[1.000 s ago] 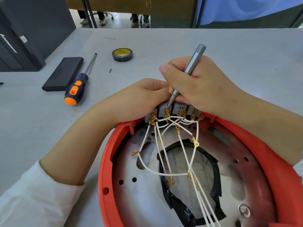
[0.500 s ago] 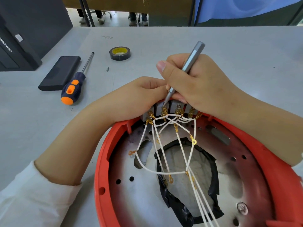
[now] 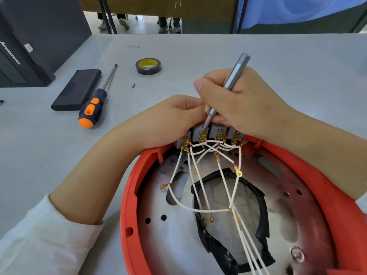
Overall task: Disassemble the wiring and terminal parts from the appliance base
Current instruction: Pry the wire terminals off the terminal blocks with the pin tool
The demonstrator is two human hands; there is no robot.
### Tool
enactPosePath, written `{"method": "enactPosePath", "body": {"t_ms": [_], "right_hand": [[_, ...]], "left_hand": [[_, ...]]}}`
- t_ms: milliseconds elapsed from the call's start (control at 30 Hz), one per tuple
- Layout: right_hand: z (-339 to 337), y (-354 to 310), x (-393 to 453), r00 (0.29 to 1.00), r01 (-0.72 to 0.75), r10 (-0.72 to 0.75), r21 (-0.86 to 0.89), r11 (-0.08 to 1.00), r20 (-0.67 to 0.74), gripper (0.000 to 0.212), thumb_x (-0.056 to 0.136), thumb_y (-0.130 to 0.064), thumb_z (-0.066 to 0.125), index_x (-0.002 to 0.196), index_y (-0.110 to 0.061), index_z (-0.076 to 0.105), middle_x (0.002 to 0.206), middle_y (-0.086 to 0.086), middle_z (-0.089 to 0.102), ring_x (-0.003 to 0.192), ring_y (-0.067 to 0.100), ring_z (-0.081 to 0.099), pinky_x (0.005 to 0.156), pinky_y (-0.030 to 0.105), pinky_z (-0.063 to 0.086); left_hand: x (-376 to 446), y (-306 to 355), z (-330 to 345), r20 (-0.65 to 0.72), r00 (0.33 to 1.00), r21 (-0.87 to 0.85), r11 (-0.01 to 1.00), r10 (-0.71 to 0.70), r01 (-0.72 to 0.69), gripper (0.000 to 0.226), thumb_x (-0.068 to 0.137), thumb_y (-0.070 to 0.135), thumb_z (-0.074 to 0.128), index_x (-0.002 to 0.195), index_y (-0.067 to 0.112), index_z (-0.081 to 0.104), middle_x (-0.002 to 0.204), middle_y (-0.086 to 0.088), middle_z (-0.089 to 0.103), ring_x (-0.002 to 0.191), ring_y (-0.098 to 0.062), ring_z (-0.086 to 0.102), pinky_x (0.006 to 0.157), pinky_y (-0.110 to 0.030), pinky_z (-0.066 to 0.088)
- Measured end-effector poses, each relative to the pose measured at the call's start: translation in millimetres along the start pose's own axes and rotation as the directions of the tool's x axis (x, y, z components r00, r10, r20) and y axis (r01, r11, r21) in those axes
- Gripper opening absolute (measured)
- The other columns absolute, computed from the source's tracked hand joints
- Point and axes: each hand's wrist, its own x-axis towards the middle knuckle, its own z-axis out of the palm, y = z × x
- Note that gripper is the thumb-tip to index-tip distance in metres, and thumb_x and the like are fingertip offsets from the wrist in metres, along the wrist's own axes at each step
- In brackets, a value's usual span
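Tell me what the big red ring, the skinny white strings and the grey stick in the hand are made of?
The red ring looks like moulded plastic: smooth, matte, even colour. The white wires seem to be metal cores in white insulation, judging by the gold-coloured metal terminals crimped on their ends. The grey tool in the right hand looks like brushed metal, with flat facets and a dull sheen.

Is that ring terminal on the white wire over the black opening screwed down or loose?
Loose: the ring terminal hangs free on its white wire, no screw through it.
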Motion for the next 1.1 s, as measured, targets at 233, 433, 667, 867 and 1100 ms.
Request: {"method": "enactPosePath", "body": {"t_ms": [233, 433, 667, 867, 1100], "right_hand": [[-1.6, 1.4, 0.6, 0.999, -0.012, 0.011, 0.035, 0.999, 0.032, 0.041, 0.096, -0.015, 0.051, 0.056, -0.006, 0.048, 0.042, -0.01, 0.043, 0.041, 0.002, 0.044, 0.044, 0.011, 0.036], [-0.7, -0.1, -4.8, 0.999, 0.032, -0.032, 0.034, 0.999, 0.007, 0.041, 0.099, -0.017, 0.048, 0.058, -0.01, 0.046, 0.04, -0.011, 0.045, 0.038, 0.002, 0.044, 0.043, 0.008, 0.032], [2.1, -1.3, -6.5, 0.999, 0.047, -0.047, -0.03, 0.998, 0.007, 0.041, 0.099, -0.021, 0.047, 0.059, -0.01, 0.044, 0.046, -0.006, 0.044, 0.042, 0.004, 0.045, 0.045, 0.009, 0.032], [2.4, -1.1, -4.3, 1.0, 0.014, -0.014, -0.017, 1.0, -0.002, 0.042, 0.098, -0.019, 0.048, 0.057, -0.013, 0.048, 0.045, -0.009, 0.046, 0.042, 0.003, 0.047, 0.044, 0.01, 0.035], [1.1, -1.5, -0.2, 0.999, -0.034, 0.035, -0.012, 0.999, 0.017, 0.042, 0.096, -0.017, 0.051, 0.055, -0.006, 0.048, 0.046, -0.006, 0.048, 0.043, 0.003, 0.047, 0.045, 0.013, 0.039]], "left_hand": [[-0.1, -1.0, -0.4, -0.017, 1.0, 0.031, 0.999, -0.024, 0.024, 0.032, 0.1, 0.025, 0.044, 0.087, 0.028, 0.073, 0.094, -0.007, 0.073, 0.087, -0.024, 0.068, 0.08, -0.028, 0.052], [-0.4, 1.3, 0.9, -0.004, 1.0, 0.041, 0.999, -0.005, 0.005, 0.029, 0.089, 0.04, 0.045, 0.082, 0.04, 0.073, 0.094, 0.005, 0.074, 0.092, -0.014, 0.069, 0.087, -0.025, 0.051], [-0.2, 0.7, 1.3, -0.031, 0.999, 0.078, 0.997, -0.01, 0.012, 0.03, 0.085, 0.041, 0.043, 0.085, 0.029, 0.07, 0.098, -0.019, 0.069, 0.085, -0.027, 0.063, 0.09, -0.05, 0.047], [-0.4, -1.9, -0.7, -0.02, 1.0, 0.065, 0.998, -0.018, 0.019, 0.032, 0.094, 0.032, 0.045, 0.077, 0.035, 0.072, 0.078, -0.005, 0.072, 0.067, -0.008, 0.059, 0.066, -0.021, 0.047], [-1.2, -1.9, -0.8, -0.015, 0.999, 0.026, 0.999, -0.032, 0.032, 0.039, 0.099, 0.024, 0.045, 0.074, 0.034, 0.073, 0.069, 0.007, 0.069, 0.058, 0.0, 0.059, 0.054, -0.011, 0.046]]}}
